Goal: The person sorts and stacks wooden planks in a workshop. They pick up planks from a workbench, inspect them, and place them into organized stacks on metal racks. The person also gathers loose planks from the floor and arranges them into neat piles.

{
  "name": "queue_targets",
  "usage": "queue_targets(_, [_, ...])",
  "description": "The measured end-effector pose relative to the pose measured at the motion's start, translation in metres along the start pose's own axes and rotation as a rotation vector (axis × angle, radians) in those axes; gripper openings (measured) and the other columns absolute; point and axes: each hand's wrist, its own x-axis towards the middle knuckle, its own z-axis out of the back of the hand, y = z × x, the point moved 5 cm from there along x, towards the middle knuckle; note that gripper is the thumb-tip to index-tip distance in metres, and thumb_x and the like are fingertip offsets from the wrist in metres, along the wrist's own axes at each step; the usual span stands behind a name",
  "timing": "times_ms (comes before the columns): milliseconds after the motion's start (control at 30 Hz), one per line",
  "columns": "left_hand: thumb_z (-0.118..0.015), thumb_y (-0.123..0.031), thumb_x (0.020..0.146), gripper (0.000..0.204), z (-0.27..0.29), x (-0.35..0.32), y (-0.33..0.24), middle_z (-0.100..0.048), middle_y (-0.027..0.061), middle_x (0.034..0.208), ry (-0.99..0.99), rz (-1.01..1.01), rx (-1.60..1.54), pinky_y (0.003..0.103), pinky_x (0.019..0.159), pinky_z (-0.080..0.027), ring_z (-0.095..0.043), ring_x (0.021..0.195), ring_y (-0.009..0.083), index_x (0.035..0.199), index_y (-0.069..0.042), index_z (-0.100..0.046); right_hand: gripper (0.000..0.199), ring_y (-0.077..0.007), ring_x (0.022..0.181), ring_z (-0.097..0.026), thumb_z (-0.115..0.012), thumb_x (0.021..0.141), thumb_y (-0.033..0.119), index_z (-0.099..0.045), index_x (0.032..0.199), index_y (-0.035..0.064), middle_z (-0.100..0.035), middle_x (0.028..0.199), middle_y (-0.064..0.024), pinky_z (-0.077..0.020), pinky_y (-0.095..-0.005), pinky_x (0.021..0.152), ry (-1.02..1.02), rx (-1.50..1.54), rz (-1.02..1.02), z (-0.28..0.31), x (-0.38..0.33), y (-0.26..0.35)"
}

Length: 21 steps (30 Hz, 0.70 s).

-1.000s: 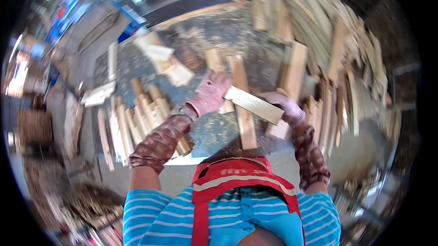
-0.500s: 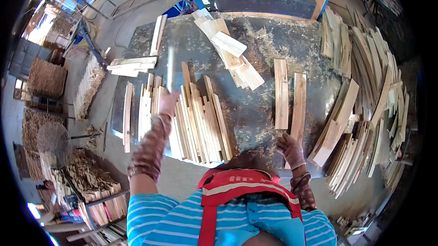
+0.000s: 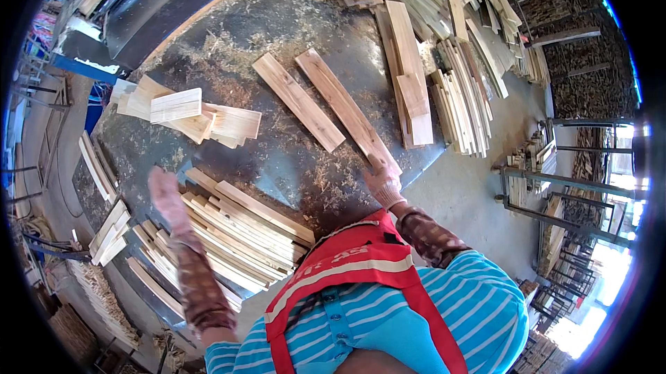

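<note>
Right hand [image 3: 381, 181], gloved, gripped the near end of a long wood slat [image 3: 345, 109] lying on the sawdusty worktop [image 3: 277, 159] beside a 2nd slat [image 3: 298, 101]. Left hand [image 3: 166, 192] hovered blurred, grip unclear, over stacked slats [image 3: 243, 232].

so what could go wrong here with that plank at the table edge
The right hand grips only the near end of a long plank that lies beside another plank; dragging it could knock that neighbour askew. The left hand hangs over the stack of thin slats, and a brush might scatter them. Sawdust on the table may let boards slide.
</note>
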Motion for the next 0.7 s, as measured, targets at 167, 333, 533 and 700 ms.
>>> queue_targets(167, [-0.068,-0.015,0.096,0.043,-0.074,-0.134,0.008,-0.062,0.0157,0.136,-0.032,0.290,0.529,0.036,0.112,-0.043,-0.055,0.130,0.0270,0.133,0.003,-0.060,0.080,-0.0400,0.139,-0.039,-0.075,0.077,0.028,-0.040,0.146,0.0089,-0.044,0.148,-0.0162,-0.0344,-0.0495,0.114,-0.219,-0.278,0.148,0.003,0.030,-0.009])
queue_targets(333, [-0.070,-0.008,0.094,0.036,-0.119,-0.220,0.027,-0.068,0.0118,0.125,-0.051,0.465,0.254,0.032,0.101,-0.050,-0.062,0.116,0.0197,0.128,0.002,-0.064,0.069,-0.0400,0.123,-0.052,-0.077,0.072,0.025,-0.049,0.134,0.0123,-0.056,0.129,-0.0162,-0.0448,-0.0491,0.104,-0.199,-0.114,0.151,0.026,0.056,0.009])
queue_targets(533, [-0.070,-0.009,0.093,0.043,-0.191,-0.251,0.029,-0.068,0.0098,0.124,0.134,0.626,0.129,0.030,0.099,-0.049,-0.063,0.113,0.0185,0.133,0.004,-0.060,0.069,-0.0385,0.115,-0.058,-0.075,0.074,0.026,-0.047,0.136,0.0133,-0.057,0.124,-0.0203,-0.0496,-0.0473,0.099,0.023,0.254,0.139,0.046,0.060,0.108])
queue_targets(700, [-0.068,-0.008,0.095,0.043,-0.217,-0.247,0.026,-0.068,0.0094,0.125,0.200,0.618,0.059,0.030,0.099,-0.049,-0.063,0.114,0.0179,0.135,0.003,-0.058,0.097,-0.0395,0.127,-0.051,-0.077,0.075,0.027,-0.024,0.155,0.0150,-0.043,0.145,-0.0207,-0.0463,-0.0483,0.104,-0.155,-0.133,0.366,-0.024,0.079,0.134])
